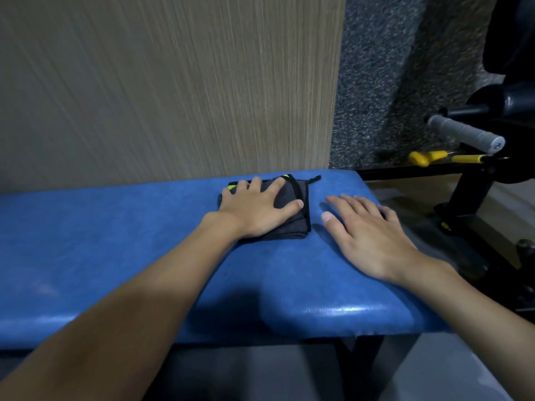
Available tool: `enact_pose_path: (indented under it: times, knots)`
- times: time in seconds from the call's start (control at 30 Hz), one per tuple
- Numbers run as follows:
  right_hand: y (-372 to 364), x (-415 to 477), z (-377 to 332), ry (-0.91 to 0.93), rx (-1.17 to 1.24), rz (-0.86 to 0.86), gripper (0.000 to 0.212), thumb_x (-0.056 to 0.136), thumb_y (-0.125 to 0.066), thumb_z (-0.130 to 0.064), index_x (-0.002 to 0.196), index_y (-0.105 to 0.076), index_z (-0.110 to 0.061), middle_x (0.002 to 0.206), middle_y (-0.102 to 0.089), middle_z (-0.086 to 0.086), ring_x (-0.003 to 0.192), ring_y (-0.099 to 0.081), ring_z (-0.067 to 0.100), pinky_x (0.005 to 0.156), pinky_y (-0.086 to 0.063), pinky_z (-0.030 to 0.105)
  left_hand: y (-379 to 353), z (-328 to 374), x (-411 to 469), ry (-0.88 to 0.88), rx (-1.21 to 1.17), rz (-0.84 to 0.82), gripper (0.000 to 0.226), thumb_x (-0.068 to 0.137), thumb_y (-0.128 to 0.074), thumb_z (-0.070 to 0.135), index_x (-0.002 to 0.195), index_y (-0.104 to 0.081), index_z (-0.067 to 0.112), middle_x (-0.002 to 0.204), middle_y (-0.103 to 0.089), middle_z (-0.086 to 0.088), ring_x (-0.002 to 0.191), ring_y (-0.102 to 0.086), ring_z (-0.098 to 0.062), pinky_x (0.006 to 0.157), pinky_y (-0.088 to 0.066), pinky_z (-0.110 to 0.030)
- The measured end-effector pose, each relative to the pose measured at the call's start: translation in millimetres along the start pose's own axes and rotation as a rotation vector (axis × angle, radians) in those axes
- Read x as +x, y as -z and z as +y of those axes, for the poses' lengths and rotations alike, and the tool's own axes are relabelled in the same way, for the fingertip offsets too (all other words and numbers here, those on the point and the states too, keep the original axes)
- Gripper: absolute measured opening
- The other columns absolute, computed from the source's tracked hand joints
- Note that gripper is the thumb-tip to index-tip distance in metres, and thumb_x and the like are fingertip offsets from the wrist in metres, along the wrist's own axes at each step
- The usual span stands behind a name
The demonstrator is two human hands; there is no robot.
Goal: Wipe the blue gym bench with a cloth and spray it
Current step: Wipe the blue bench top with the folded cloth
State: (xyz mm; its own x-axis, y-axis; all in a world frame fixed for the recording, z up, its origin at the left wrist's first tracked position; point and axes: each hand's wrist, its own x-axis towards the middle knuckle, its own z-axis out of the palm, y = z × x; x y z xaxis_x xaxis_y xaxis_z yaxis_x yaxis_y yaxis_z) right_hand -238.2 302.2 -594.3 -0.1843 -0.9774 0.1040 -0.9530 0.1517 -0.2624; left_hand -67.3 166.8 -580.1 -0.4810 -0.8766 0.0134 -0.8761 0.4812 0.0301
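From the head camera, the one view there was, the blue, padded, vinyl-covered gym-bench surface (115, 241) ran across the frame in front of a pale wood-grain wall panel (173, 82). A folded dark grey cloth with black trim and yellow-green corners (289, 227) lay flat on the surface near its far edge and towards its right end.

The left grip (257, 209) pressed down on the cloth. Its fingers were spread and nearly straight and its thumb lay along the cloth's right side, so it was flattened on the cloth rather than clenched round it. The right grip (367, 233) lay just beside the cloth but apart from it, palm down on bare vinyl, fingers straight and holding nothing.

Beyond the surface's right end stood black gym equipment with a grey foam handle (463, 133) and a yellow lever (425, 157).

No spray bottle was in sight. The step in hand looked like the wiping itself, with the cloth at the right end of the surface and most of the vinyl to the left not yet covered. The next move would probably call for steady downward pressure while sliding the cloth leftward in overlapping passes. The right grip was free to brace, or to fetch the spray from wherever it stood.
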Motion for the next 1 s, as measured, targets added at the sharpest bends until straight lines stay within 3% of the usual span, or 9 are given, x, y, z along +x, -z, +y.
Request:
enact_pose_path:
  times: [0.27, 0.33, 0.43, 0.53, 0.8, 1.0]
  knots:
    - [1, -3, 0, 0.001, 0.039, 0.038, 0.060, 0.098, -0.012, -0.057, 0.151, -0.028, -0.033, 0.159, -0.029, -0.008, 0.148, -0.017, 0.015, 0.119, -0.012, 0.047, 0, 11, -104, -0.050, 0.050, 0.013, 0.092, 0.070, 0.001, 0.087, 0.151, -0.010, 0.046, 0.150, -0.035, -0.005, 0.140, -0.027, -0.031, 0.110, -0.022, -0.058]
    - [4, -5, -1, 0.002, 0.047, 0.026, 0.060, 0.098, -0.012, -0.057, 0.151, -0.028, -0.032, 0.159, -0.030, -0.008, 0.148, -0.017, 0.016, 0.119, -0.012, 0.047, 0, 13, -122, -0.059, 0.056, 0.019, 0.092, 0.070, 0.003, 0.086, 0.152, -0.005, 0.047, 0.156, -0.028, -0.006, 0.145, -0.020, -0.030, 0.113, -0.018, -0.060]
    - [9, -6, -4, -0.006, -0.008, 0.012, 0.058, 0.100, -0.012, -0.056, 0.149, -0.031, -0.032, 0.157, -0.034, -0.007, 0.148, -0.019, 0.018, 0.118, -0.005, 0.055, 0, 18, -138, -0.077, -0.013, 0.041, 0.084, 0.074, -0.002, 0.086, 0.151, 0.007, 0.055, 0.167, 0.000, 0.001, 0.154, 0.005, -0.027, 0.117, 0.001, -0.065]
    - [13, -1, -7, -0.003, -0.009, 0.026, 0.057, 0.100, -0.013, -0.056, 0.147, -0.035, -0.031, 0.154, -0.039, -0.006, 0.148, -0.020, 0.018, 0.116, -0.001, 0.060, -5, 20, -133, -0.059, -0.023, 0.058, 0.090, 0.069, -0.001, 0.089, 0.152, 0.003, 0.053, 0.166, -0.009, 0.004, 0.153, 0.000, -0.027, 0.117, -0.004, -0.064]
    - [0, 11, -4, -0.006, -0.020, -0.023, 0.065, 0.097, -0.009, -0.060, 0.157, 0.000, -0.036, 0.164, -0.017, -0.003, 0.151, -0.008, 0.019, 0.120, -0.007, 0.053, -4, 6, -74, -0.059, -0.012, 0.052, 0.094, 0.063, 0.000, 0.091, 0.149, -0.011, 0.055, 0.160, -0.024, 0.008, 0.148, -0.018, -0.023, 0.113, -0.019, -0.060]
    - [-3, 11, -4, -0.006, -0.061, -0.026, 0.069, 0.093, -0.003, -0.063, 0.156, 0.007, -0.037, 0.165, -0.012, -0.002, 0.152, -0.004, 0.018, 0.120, -0.006, 0.052, -4, -6, 0, -0.038, -0.039, 0.044, 0.094, 0.063, -0.004, 0.095, 0.147, -0.016, 0.056, 0.159, -0.029, 0.005, 0.147, -0.023, -0.028, 0.112, -0.021, -0.063]
